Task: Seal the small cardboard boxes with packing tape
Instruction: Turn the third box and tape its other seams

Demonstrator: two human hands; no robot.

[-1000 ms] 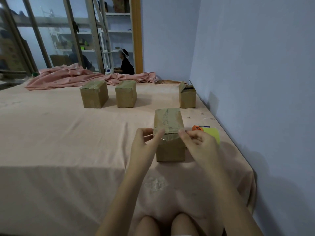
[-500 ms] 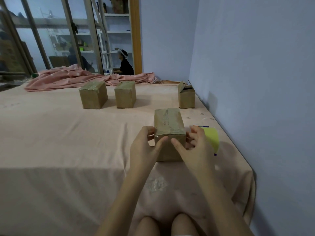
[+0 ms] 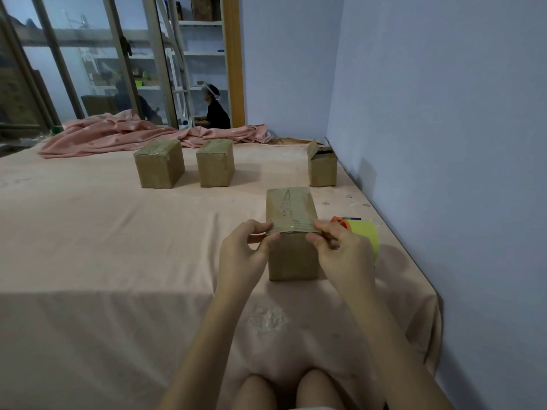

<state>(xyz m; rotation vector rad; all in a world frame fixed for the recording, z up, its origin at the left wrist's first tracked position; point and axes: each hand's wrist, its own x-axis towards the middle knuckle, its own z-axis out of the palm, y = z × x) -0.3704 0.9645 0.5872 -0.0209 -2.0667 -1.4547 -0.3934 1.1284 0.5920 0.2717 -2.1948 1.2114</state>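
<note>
A small cardboard box stands on the pink sheet in front of me, with clear tape along its top seam and a strip across its near top edge. My left hand grips the box's near left corner, thumb on the front face. My right hand grips the near right corner the same way. A yellow-green tape roll with an orange part lies just right of the box, partly hidden behind my right hand.
Two taped boxes stand farther back at the left. A box with a raised flap stands by the right wall. A crumpled pink blanket lies at the far edge. A person sits beyond the glass.
A second ago both hands held a tape strip stretched over the box's near top edge. They laid it down, and the thumbs have slid outward to the corners.
</note>
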